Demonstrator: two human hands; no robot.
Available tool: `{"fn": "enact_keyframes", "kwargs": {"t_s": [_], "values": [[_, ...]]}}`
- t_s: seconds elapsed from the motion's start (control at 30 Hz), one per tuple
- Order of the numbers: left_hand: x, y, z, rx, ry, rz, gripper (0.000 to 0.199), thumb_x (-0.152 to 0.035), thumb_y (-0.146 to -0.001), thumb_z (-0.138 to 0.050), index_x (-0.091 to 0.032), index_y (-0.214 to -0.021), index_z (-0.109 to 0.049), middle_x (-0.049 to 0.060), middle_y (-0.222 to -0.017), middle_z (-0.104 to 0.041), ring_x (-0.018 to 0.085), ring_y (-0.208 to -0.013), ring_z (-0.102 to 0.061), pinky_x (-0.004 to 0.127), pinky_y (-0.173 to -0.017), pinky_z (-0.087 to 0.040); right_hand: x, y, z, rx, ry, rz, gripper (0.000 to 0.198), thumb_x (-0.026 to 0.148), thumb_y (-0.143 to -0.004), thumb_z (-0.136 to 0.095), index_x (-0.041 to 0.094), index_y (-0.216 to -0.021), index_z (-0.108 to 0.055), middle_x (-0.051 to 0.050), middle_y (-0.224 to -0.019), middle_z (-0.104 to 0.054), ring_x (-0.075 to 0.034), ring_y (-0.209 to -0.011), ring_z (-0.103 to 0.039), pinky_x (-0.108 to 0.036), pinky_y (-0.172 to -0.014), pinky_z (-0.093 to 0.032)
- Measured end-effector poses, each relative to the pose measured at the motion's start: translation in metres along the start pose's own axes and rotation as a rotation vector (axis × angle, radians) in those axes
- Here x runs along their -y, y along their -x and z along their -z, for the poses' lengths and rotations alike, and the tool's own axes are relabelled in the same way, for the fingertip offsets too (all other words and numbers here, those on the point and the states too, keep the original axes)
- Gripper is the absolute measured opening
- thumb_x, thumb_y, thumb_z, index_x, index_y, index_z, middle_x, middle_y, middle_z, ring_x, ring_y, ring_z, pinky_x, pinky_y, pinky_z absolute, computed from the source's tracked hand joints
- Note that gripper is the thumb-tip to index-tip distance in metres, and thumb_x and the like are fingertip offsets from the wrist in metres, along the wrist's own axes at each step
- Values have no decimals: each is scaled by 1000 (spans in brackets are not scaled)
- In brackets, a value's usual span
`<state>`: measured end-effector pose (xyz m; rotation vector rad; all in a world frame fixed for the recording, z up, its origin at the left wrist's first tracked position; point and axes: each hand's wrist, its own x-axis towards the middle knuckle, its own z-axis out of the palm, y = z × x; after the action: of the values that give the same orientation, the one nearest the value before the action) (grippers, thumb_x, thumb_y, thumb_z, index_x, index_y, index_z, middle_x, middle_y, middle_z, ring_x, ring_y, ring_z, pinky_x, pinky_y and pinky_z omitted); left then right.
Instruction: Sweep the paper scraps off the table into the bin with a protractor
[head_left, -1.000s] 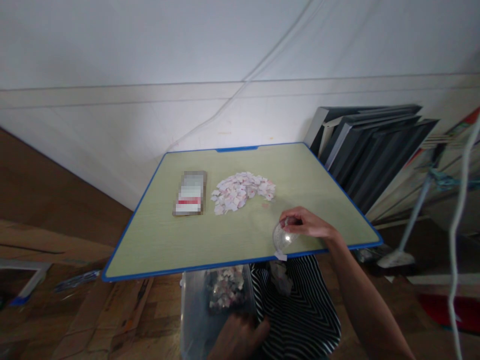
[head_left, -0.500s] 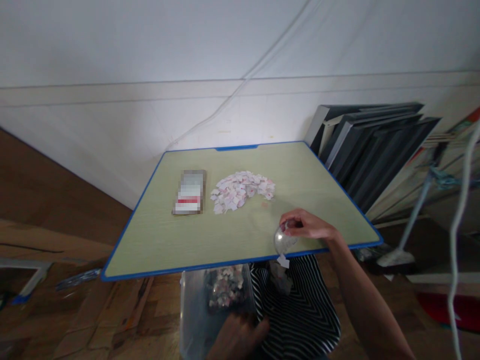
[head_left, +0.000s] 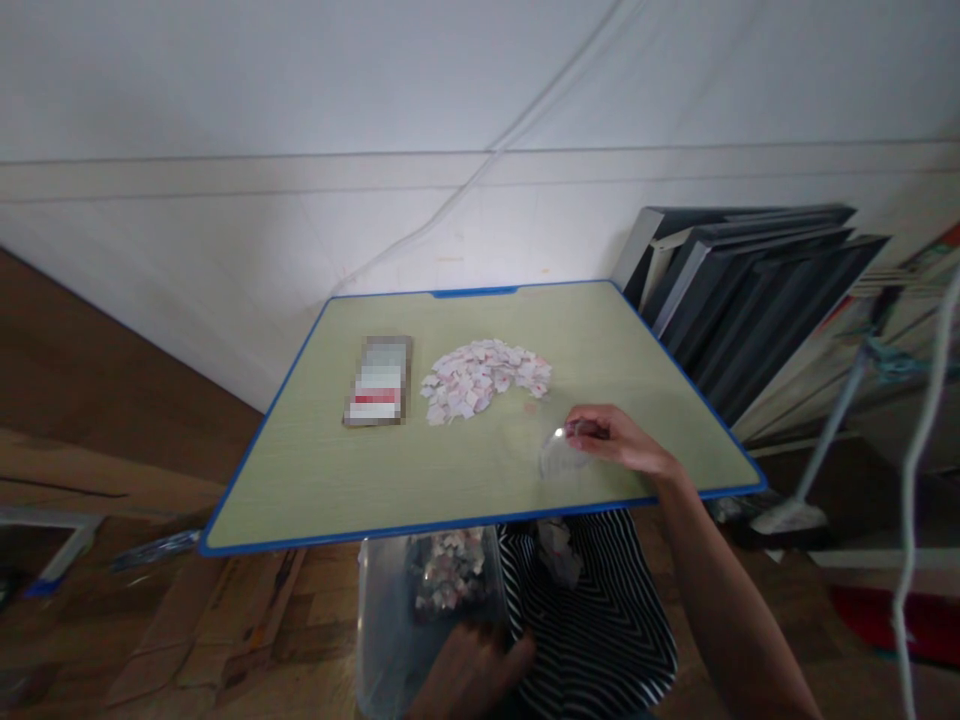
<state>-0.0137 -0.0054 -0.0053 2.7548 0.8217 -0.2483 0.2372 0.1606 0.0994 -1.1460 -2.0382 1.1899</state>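
My right hand is closed on a clear, round plastic piece, holding it over the front right of the green board. It looks like a shallow see-through shell; its exact kind is unclear. A heap of small pale paper squares lies mid-board, beyond and left of that hand. Below the front edge, my left hand is in shadow over a clear plastic bin, its fingers too dark to read. Inside the bin is a pile of small wrapped-looking pieces.
A blurred-out flat rectangular object lies on the board's left. Beside the bin is a black-and-white striped cloth with a crumpled pale lump. Dark panels lean at right, near a broom. A white cable hangs nearby.
My right hand has tilted the clear piece and moved it slightly up, farther over the board. The paper square at its lower rim is no longer visible there. The left hand barely differs.
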Motion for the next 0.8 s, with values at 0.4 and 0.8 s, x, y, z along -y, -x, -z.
{"fn": "enact_keyframes", "kwargs": {"t_s": [0.4, 0.8], "values": [[0, -2, -6, -29, -77, -6, 36, -10, -78, -56, -20, -110, -43, 1, -78, -64, 15, -61, -61, 20, -51, -48, -21, -12, -6, -501, 480, -148, 15, 33, -82, -40, 19, -80, -42, -1, -59, -52, -14, -51, -47, -24, -50, -30], [0, -2, -4, -68, -42, 20, 35, -11, -77, -58, -22, -107, -43, -1, -72, -63, 14, -59, -60, 18, -49, -45, -19, -12, -9, -489, 602, -118, 21, 34, -84, -36, 17, -86, -48, -1, -54, -54, -14, -44, -46, -24, -47, -28]]}}
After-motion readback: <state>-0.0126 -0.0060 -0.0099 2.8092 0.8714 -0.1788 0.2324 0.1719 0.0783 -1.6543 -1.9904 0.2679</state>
